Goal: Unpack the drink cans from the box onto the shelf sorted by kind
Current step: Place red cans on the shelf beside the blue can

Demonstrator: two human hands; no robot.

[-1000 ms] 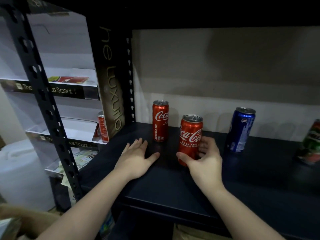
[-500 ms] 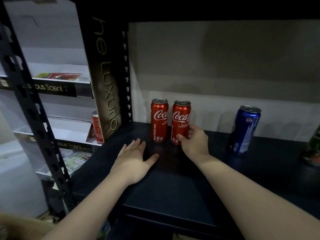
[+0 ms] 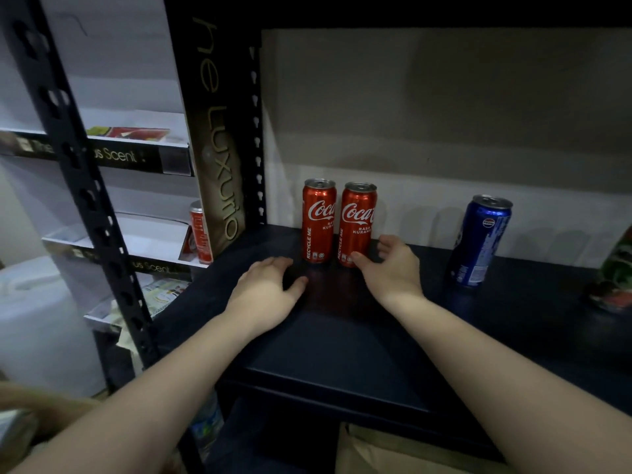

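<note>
Dark shelf point(image 3: 342, 354) with two red cola cans standing upright side by side at the back left, near the wall: left can point(image 3: 318, 221) and right can point(image 3: 358, 223), touching or nearly so, labels facing the camera. A blue can point(image 3: 481, 241) stands upright well apart to their right, also near the wall. At the far right edge a green-and-red object point(image 3: 615, 271) is blurred and cut off; its kind cannot be told.

Left hand point(image 3: 265, 292): palm down, flat on the shelf just in front of the left can, fingers spread loosely, holding nothing.

Right hand point(image 3: 393, 268): wide, curled in a loose cup just beside the base of the right can. The thumb tip lies at the can's lower front; whether it touches cannot be told. The fingers sit to the can's right, apart from it.

Beyond the upright post point(image 3: 78, 186) at left, a white display stand point(image 3: 136, 118) carries another red can point(image 3: 199, 232), partly hidden by a dark printed panel point(image 3: 219, 148). Below the shelf's front edge, a brown cardboard box point(image 3: 393, 453) shows in part.
</note>
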